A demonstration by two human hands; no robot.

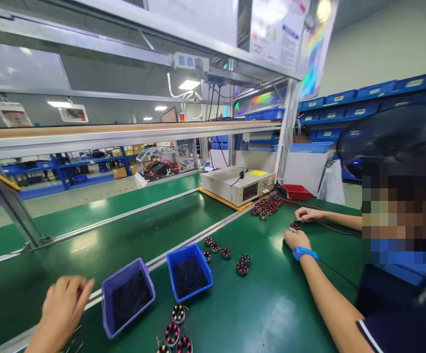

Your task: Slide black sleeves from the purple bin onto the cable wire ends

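My left hand [62, 309] is at the lower left, above the table edge and left of a purple bin [107, 309]. Its fingers are loosely bent, the thumb stands apart from them, and nothing shows between them. Thin wires [77, 343] lie just below it. Dark small pieces fill the bottom of the purple bin and of the blue bin [206, 267] beside it. Several round coil parts with red or pale tips [172, 334] sit at the bottom middle. My right hand does not show.
Behind the blue bin lie more round parts [226, 253]. At the right, a co-worker's hands [297, 239] hold one such part. A grey bench instrument [235, 184], a pile of parts [266, 207] and a red tray [297, 191] stand farther back. Metal shelving [132, 135] crosses overhead.
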